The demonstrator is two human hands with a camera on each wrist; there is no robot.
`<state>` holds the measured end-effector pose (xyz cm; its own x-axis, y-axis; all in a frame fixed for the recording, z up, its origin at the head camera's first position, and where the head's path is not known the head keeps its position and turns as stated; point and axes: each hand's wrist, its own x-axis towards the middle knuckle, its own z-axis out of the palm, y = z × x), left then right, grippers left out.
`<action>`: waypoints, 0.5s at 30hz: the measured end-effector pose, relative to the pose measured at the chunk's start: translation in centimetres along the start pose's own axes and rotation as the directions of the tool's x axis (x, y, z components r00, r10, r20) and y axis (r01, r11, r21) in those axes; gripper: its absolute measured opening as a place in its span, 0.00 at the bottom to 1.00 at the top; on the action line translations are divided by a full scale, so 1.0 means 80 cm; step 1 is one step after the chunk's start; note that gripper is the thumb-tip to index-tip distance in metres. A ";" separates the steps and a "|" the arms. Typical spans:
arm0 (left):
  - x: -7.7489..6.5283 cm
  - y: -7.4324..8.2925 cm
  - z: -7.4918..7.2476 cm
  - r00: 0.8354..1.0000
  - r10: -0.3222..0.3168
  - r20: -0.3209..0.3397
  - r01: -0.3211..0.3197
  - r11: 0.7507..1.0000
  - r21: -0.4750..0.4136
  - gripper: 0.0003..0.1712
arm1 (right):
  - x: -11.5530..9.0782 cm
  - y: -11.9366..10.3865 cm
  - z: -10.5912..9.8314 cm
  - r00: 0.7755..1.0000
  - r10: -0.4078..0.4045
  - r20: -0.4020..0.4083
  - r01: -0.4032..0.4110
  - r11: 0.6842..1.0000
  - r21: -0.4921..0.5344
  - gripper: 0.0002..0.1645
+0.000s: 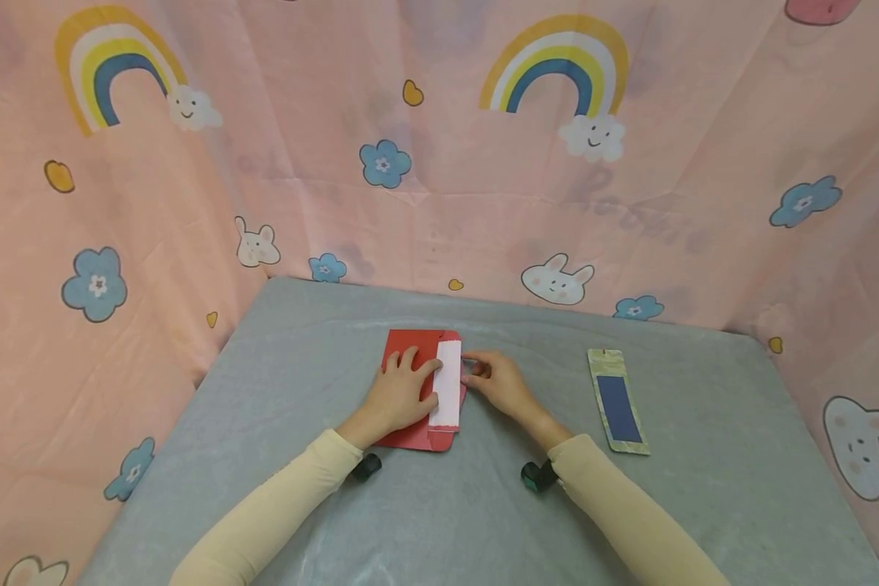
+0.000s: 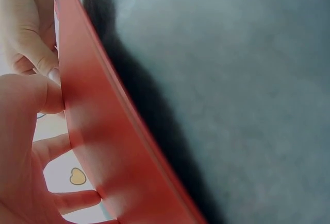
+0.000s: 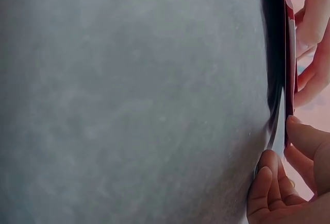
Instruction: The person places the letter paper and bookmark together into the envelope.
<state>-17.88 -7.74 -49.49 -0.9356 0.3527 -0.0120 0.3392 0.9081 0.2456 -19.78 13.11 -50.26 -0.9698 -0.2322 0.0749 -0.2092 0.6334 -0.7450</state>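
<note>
A flat red envelope (image 1: 410, 438) lies on the table with a white strip (image 1: 447, 382) along its right side. My left hand (image 1: 401, 389) rests on top with fingers spread, its thumb and index finger reaching the strip's left edge. In the left wrist view, those left fingertips (image 2: 82, 199) press down on the red surface (image 2: 111, 126). From the right, my right hand (image 1: 504, 384) pinches the envelope's right edge between thumb and fingers. The right wrist view shows the right thumb (image 3: 305, 137) against the red edge (image 3: 290, 80), other fingers curled low beside it.
A narrow green-patterned card (image 1: 612, 362) with a dark blue panel lies to the right on the grey-covered table (image 1: 740, 456). Pink printed cloth (image 1: 439, 220) hangs behind and at both sides. Small dark devices (image 1: 535, 477) sit by the wrists.
</note>
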 end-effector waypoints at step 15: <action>-0.001 0.000 -0.003 1.000 0.007 -0.005 -0.007 1.000 0.002 0.33 | 0.004 -0.008 0.008 0.999 -0.038 0.001 0.038 0.999 -0.010 0.26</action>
<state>-17.85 -7.78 -49.25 -0.9337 0.3579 -0.0054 0.3459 0.9062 0.2433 -19.89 12.12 -50.16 -0.9610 -0.2566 0.1028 -0.2472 0.6315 -0.7349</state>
